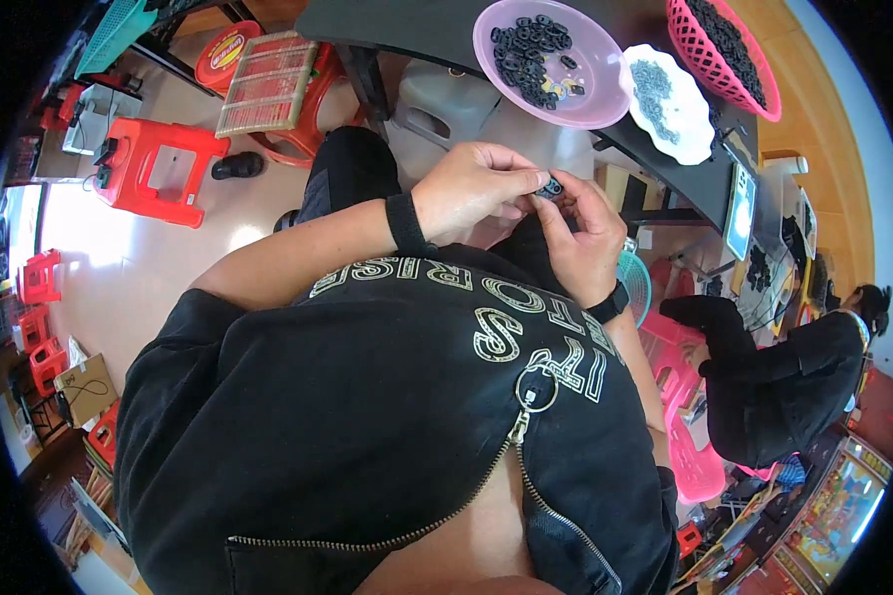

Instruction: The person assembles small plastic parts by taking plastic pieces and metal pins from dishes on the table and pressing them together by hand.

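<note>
My left hand [478,188] and my right hand [582,230] meet in front of my chest, just below the table's near edge. Between their fingertips is a small dark oval part [552,186] with round openings. Both hands pinch it, and the fingers hide much of it. Beyond them, a pink-purple basin [605,91] holds several black oval parts [526,50] of a like shape, with a few small yellowish bits among them. To its right, a white scallop-edged dish [693,129] carries a heap of small silvery pieces [653,87].
A pink lattice basket [683,45] full of black parts stands at the dark table's [417,22] far right. A scale-like device with a bright panel [740,210] sits beyond the dish. Red stools [134,164] stand at left; another person [784,392] sits at right.
</note>
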Tool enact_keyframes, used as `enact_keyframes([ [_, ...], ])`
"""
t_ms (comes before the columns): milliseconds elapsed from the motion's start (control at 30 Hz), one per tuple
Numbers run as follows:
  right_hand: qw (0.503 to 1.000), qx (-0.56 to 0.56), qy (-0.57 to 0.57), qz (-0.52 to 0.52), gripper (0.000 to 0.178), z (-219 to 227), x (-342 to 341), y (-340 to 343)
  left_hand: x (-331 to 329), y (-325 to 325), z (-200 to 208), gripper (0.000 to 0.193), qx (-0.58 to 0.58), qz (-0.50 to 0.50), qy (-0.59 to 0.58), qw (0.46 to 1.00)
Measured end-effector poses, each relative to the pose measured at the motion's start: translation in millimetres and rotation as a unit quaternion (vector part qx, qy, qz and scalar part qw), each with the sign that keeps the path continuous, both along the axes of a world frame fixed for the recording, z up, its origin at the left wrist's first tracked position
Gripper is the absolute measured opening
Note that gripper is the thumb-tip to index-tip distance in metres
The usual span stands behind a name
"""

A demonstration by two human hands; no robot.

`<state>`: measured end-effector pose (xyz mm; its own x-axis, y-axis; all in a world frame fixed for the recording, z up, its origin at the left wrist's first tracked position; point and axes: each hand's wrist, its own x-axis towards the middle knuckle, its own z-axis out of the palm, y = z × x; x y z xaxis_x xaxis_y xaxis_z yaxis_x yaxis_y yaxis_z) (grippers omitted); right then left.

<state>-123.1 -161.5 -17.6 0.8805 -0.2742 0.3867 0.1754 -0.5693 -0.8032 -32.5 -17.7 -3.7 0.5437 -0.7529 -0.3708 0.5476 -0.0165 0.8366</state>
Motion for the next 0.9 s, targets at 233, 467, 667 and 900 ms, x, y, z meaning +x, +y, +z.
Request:
enact_keyframes([
  [233,1.000,-0.022,-0.001,-0.009,0.028,7,1,1,2,0,1,0.023,0.008,-0.024,0.003,1.000],
  [467,0.999,-0.044,0.003,0.002,0.028,11,0,1,1,0,-2,0.021,-0.007,-0.014,0.006,1.000],
  [667,0.998,-0.065,0.005,0.006,0.025,13,-2,0,-1,2,-2,0.020,-0.007,-0.012,0.008,1.000],
  [900,0.997,-0.080,-0.012,0.008,0.021,15,-2,2,-2,3,-2,0.019,-0.014,-0.010,0.017,1.000],
])
